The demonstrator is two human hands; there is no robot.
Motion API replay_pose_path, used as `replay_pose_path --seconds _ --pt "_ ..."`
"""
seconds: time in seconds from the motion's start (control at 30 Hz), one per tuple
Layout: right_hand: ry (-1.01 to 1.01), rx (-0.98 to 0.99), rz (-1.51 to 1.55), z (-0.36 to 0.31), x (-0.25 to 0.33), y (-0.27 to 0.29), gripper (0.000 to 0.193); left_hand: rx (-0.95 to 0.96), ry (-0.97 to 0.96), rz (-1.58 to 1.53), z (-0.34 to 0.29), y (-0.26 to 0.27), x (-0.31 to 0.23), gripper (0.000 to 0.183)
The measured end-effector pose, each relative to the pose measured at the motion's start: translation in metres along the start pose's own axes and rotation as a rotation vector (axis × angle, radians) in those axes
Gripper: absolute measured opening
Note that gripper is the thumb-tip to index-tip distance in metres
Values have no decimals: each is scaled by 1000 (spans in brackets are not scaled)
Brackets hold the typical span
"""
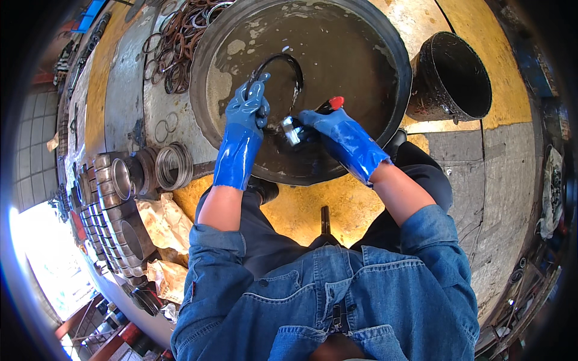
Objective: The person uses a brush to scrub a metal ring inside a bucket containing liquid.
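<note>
My left hand (248, 107), in a blue rubber glove, is closed around the left side of a wet black ring (293, 62). The ring is held above a wide round basin (200, 84) of murky brown liquid. In my right hand (333, 127), gloved alike, is a hand tool (292, 130) with a shiny metal head and a red end. Its metal head is near the lower part of the ring; whether they touch I cannot tell. The fingers hide most of the tool's body, so its exact kind is unclear.
A heap of rusty rings (179, 51) lies left of the basin. Stacked metal rings (174, 165) and rows of metal sleeves (114, 216) stand at the lower left beside brown paper (164, 222). A dark, open bucket (451, 75) stands at the right.
</note>
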State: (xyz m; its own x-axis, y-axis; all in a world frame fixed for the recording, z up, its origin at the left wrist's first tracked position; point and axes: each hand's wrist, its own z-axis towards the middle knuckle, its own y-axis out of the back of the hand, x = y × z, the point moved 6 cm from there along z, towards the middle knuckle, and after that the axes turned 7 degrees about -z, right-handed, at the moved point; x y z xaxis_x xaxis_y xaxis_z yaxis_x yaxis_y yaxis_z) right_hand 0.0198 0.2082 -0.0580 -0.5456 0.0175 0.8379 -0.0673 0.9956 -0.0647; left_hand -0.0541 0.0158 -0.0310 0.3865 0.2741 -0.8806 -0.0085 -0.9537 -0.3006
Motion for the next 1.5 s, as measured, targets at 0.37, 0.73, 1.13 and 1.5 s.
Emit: replay_pose_path --seconds 0.37,0.73,1.13,1.5 --pt "809 -609 -1620 4 49 -10 42 70 99 166 -11 -18 2 37" --pt "53 -2 -640 35 3 3 30 81 23 148 -20 -31 -1 38" --pt "440 -546 -1133 23 34 15 39 92 34 248 -17 -37 0 38" --pt "49 146 347 2 5 -5 22 81 -55 279 -17 -28 -5 37"
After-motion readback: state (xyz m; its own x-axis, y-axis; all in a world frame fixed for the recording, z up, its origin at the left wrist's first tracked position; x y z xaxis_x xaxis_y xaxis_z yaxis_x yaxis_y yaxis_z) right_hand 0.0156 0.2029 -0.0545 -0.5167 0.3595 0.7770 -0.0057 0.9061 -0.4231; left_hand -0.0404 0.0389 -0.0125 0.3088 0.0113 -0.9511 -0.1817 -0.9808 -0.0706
